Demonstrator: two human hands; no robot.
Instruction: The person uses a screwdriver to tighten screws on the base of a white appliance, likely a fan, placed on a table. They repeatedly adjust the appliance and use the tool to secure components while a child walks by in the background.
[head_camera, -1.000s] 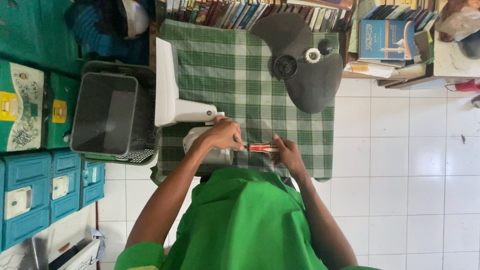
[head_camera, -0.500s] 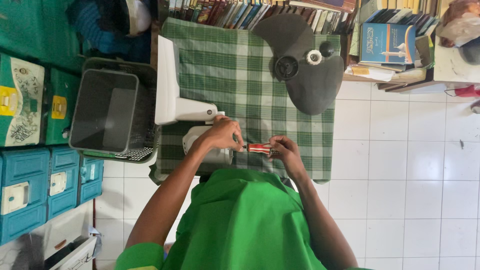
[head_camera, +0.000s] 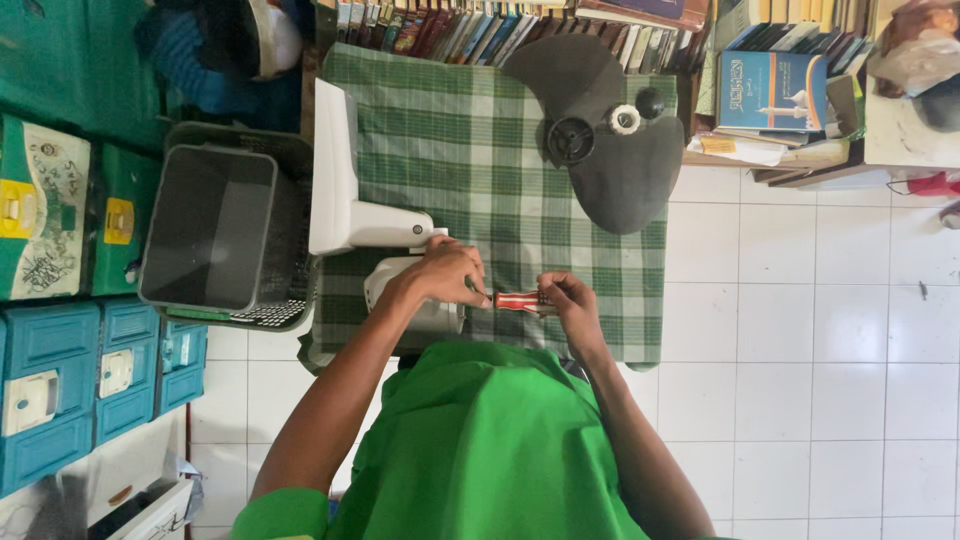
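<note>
over the green checked cloth (head_camera: 500, 150), both hands, left hand (head_camera: 445, 275) and right hand (head_camera: 570, 300), grip a red-and-white striped screwdriver (head_camera: 520, 300).

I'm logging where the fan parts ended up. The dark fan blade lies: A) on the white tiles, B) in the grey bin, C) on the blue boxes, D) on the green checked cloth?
D: the dark fan blade lies flat on the green checked cloth, beyond the person's hands, not in the grey bin.

Green and teal boxes (head_camera: 45, 300) with yellow and white labels stood stacked beside the floor's left edge; a blue box (head_camera: 775, 90) stood on the shelf.
</note>
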